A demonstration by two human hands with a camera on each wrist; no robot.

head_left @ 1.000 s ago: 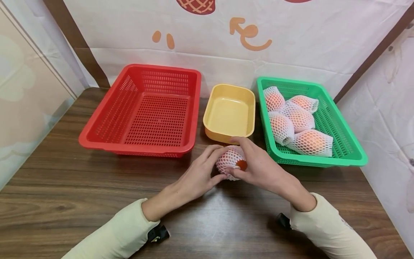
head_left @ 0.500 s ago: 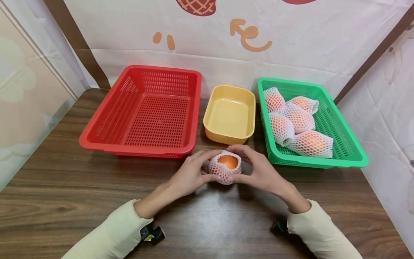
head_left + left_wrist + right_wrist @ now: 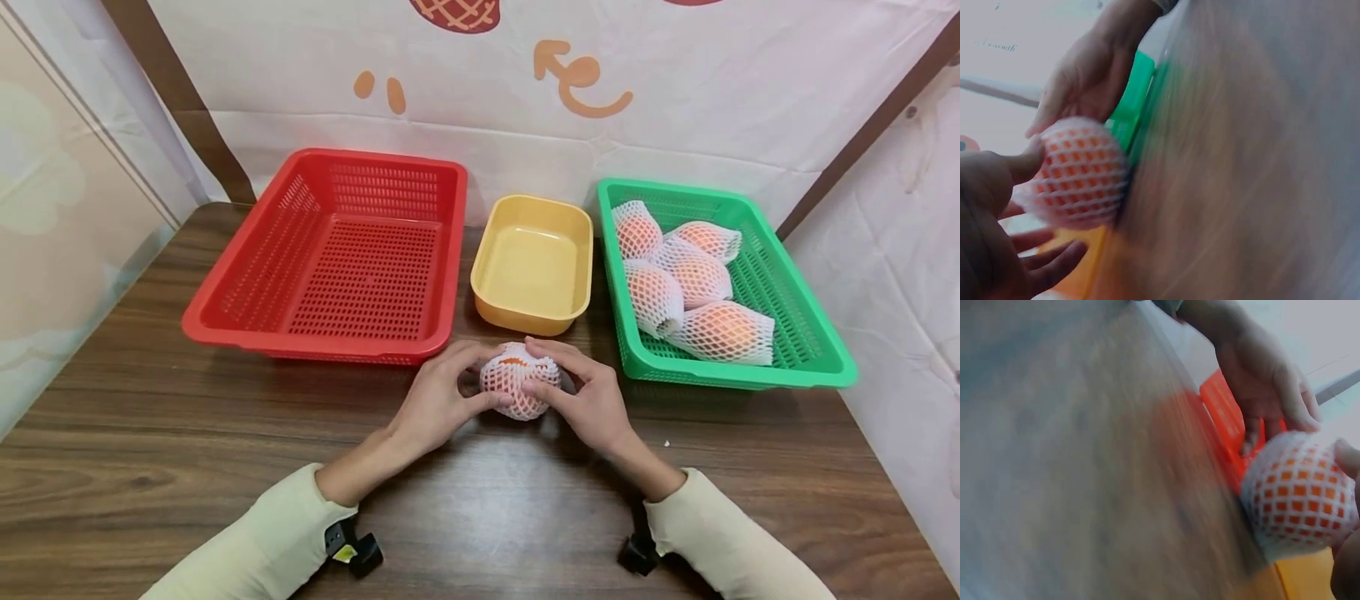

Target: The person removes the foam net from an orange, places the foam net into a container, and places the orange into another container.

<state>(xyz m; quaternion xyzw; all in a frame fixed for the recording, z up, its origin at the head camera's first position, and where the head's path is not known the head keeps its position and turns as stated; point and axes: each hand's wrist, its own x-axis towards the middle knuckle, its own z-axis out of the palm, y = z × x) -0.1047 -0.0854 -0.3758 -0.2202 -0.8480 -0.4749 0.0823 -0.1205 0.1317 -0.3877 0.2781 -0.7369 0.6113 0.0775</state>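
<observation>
An orange-coloured round fruit [image 3: 517,385] in a white foam net sleeve sits on the table in front of the yellow tray [image 3: 532,321]. My left hand [image 3: 438,392] holds it from the left, thumb on the near side. From the other side my right hand [image 3: 592,396] grips the net, its thumb near the front and fingers at the upper rim. Only a thin orange slit of bare fruit shows at the top of the sleeve. The left wrist view shows the netted fruit [image 3: 1082,175] close up, between both hands.
A red basket [image 3: 322,342] with nothing in it stands at the back left. On the right, a green basket [image 3: 813,333] holds several netted fruits [image 3: 723,332]. A tiny white scrap [image 3: 667,443] lies on the wooden table [image 3: 495,533] near the right forearm.
The fruit has been turned from its opening facing right to facing up. The wide orange patch has narrowed to a slit as the net closes over it. My right forearm has shifted left.
</observation>
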